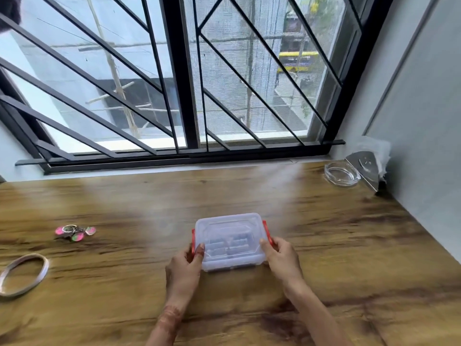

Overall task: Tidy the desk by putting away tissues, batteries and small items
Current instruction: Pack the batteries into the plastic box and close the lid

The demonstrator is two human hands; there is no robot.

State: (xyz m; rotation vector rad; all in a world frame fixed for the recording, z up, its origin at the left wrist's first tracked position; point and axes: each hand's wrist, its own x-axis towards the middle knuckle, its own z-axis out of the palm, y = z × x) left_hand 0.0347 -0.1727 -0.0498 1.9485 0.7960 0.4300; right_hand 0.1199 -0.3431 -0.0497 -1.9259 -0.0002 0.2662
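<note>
The plastic box sits lower centre of the frame on the desk, our left hand and right hand gripping its ends, and we fear a red clip left unlatched could spill it when lifted.

a translucent whitish plastic box with red side latches; a brown wood-grain counter streaked darker; pink-and-green round keyring charms; a pale pinkish band loop; a clear glass dish; black window bars
</note>
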